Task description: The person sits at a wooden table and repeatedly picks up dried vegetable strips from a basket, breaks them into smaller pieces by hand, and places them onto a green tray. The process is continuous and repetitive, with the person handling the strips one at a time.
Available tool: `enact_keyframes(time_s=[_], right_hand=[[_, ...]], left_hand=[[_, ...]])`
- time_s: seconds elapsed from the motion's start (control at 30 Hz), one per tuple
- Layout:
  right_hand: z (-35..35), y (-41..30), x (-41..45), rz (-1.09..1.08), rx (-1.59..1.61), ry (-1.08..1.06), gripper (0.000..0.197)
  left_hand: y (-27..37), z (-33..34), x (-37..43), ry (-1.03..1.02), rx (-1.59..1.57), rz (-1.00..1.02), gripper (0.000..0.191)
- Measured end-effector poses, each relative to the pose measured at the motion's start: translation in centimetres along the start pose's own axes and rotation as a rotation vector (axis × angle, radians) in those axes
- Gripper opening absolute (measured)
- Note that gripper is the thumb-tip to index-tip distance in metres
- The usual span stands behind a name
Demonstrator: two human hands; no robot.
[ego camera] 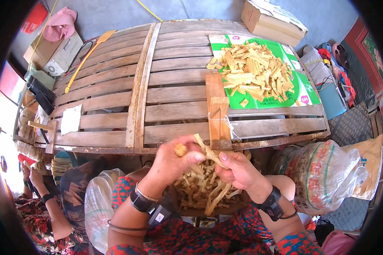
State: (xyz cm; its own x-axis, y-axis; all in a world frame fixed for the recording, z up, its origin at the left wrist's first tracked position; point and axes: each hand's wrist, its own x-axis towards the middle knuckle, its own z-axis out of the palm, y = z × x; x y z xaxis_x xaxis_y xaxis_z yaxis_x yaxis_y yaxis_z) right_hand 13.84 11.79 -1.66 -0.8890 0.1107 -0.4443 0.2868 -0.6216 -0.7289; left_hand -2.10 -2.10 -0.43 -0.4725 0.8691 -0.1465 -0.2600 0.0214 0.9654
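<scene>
Between my two hands stretches a twisted strip of dried, straw-coloured plant leaf [209,151]. My left hand [175,161] grips its upper part, and a rounded yellowish bundle end [180,149] shows among the fingers. Thumb and fingers of my right hand [241,172] pinch the strip's lower end. Below both hands, a shallow container [183,212] at my lap holds a heap of short dried strips [191,188]; the hands partly hide it. Just beyond the hands, an upright wooden block [219,118] is tied with white string at the table's front edge.
On the slatted wooden table [175,113], a pile of cut strips [258,70] lies on green printed sheeting [309,92]. A cardboard box [271,25] stands behind. A yellow plastic fly swatter [86,62] lies left. A full plastic sack [309,172] is at right; another person's hands [35,175] work at left.
</scene>
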Motion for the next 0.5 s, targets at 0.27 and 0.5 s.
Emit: enact_keyframes(time_s=[0.27, 0.5], right_hand=[[-0.8, -0.7, -0.1, -0.268, -0.531, 0.331, 0.025], [-4.3, -1.3, 3.7, -0.580, -0.975, 0.804, 0.018]], left_hand=[[-1.6, 1.2, 0.4, 0.004, -0.210, -0.177, 0.012], [-4.6, 2.6, 5.5, 0.187, -0.111, -0.034, 0.019]])
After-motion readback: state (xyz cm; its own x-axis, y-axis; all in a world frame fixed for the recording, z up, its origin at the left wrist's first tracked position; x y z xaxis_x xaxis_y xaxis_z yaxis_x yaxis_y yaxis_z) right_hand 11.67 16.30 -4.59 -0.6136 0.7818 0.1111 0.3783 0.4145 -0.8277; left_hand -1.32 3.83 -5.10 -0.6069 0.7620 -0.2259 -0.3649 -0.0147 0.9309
